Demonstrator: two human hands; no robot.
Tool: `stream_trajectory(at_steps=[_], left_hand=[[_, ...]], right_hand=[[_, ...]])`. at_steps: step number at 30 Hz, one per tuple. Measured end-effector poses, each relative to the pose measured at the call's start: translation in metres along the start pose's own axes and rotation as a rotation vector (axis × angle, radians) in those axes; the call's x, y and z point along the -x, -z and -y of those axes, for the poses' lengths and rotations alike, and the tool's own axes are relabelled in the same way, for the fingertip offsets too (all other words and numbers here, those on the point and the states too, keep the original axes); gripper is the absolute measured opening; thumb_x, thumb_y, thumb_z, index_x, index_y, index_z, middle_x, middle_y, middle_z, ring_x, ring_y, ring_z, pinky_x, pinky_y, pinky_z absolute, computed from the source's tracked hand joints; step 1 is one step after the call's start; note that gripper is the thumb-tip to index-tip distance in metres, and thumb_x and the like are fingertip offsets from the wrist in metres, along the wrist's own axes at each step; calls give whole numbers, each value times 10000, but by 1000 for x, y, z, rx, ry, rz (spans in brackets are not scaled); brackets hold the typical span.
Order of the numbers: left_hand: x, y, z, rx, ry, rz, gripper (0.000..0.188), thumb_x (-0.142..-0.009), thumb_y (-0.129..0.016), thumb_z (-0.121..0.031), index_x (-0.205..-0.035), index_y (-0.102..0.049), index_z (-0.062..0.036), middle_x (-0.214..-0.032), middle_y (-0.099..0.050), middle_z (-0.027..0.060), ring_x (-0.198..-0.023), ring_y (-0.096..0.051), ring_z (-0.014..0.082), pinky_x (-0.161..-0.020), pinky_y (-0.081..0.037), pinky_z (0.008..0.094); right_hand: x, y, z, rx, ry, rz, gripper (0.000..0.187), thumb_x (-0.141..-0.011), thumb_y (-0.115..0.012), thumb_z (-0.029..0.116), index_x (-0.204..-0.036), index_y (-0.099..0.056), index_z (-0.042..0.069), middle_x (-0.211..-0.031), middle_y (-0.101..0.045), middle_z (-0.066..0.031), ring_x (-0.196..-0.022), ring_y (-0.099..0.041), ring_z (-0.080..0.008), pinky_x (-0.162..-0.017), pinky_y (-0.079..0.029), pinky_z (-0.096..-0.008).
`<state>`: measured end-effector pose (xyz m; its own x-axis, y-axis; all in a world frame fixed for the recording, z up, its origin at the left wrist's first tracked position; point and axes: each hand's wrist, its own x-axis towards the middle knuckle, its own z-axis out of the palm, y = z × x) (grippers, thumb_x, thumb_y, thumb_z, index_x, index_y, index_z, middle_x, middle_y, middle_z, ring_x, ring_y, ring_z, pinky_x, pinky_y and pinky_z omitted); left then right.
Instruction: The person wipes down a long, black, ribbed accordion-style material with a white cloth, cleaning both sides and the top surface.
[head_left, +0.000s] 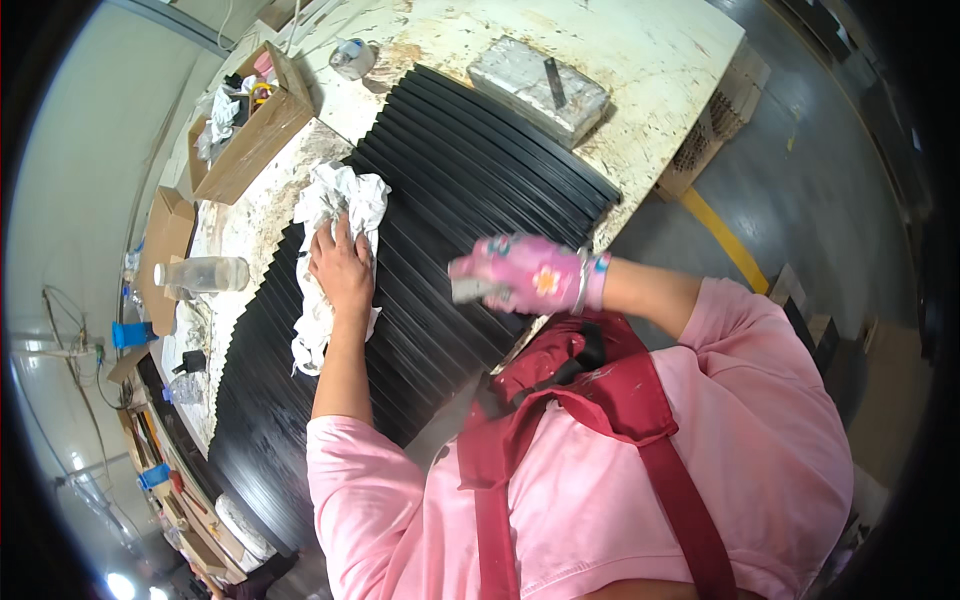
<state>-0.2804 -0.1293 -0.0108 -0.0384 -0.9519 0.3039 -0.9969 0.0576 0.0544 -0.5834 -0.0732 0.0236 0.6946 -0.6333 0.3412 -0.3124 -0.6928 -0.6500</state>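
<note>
Long black ribbed strips (pixel 430 240) lie side by side across the worktable. On their left part rests a crumpled white cloth (pixel 312 290). My bare left hand (pixel 342 265) is on this cloth, its fingers curled into the folds. My right hand (pixel 530 275) wears a pink flowered glove and is held over the near right part of the strips. It is closed around a small greyish-white block (pixel 468 290), whose exact kind is blurred by motion.
A stained pale tabletop (pixel 650 60) carries a wrapped block (pixel 540 88) with a dark flat blade-like piece (pixel 555 83) on it. A tape roll (pixel 352 58), a cardboard box of odds and ends (pixel 255 125) and a clear bottle (pixel 205 274) stand left. Cartons (pixel 720 125) are below the right edge.
</note>
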Motion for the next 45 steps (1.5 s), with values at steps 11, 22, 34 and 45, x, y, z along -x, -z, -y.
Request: stream_trajectory(at_steps=[11, 22, 34, 45], left_hand=[[-22, 33, 1, 14, 8, 174, 355, -829, -671, -180, -1163, -615, -77, -1022, -641, 145, -936, -584, 357, -832, -472, 449], [-15, 135, -238, 402, 216, 393, 308, -707, -746, -143, -971, -637, -28, -998, -620, 145, -858, -613, 332, -768, -506, 414], [-28, 26, -315, 473, -34, 434, 310, -720, -739, -229, -985, -619, -122, -1351, -499, 58, -1306, -424, 327, -1001, -380, 508], [-27, 18, -311, 493, -11, 387, 333, -673, -760, -255, -955, -626, -138, -1326, -524, 38, -1289, -444, 290, -956, -389, 469]], right_hand=[[-70, 206, -170, 48, -84, -74, 483, -880, -622, 165, -1344, -509, 91, -1310, -566, -113, -1185, -559, -311, -1029, -423, -362], [-160, 200, -226, 176, 335, 494, 435, -853, -603, 34, -1284, -557, 83, -1284, -583, -83, -1139, -599, -246, -995, -495, -342], [-188, 138, -258, 50, 732, 703, 152, -897, -613, 103, -1040, -647, 142, -965, -682, -31, -880, -681, -201, -825, -569, -294], [-238, 144, -274, 179, 635, 496, 157, -974, -542, 204, -1074, -645, 139, -808, -661, -25, -595, -595, -89, -526, -526, -221]])
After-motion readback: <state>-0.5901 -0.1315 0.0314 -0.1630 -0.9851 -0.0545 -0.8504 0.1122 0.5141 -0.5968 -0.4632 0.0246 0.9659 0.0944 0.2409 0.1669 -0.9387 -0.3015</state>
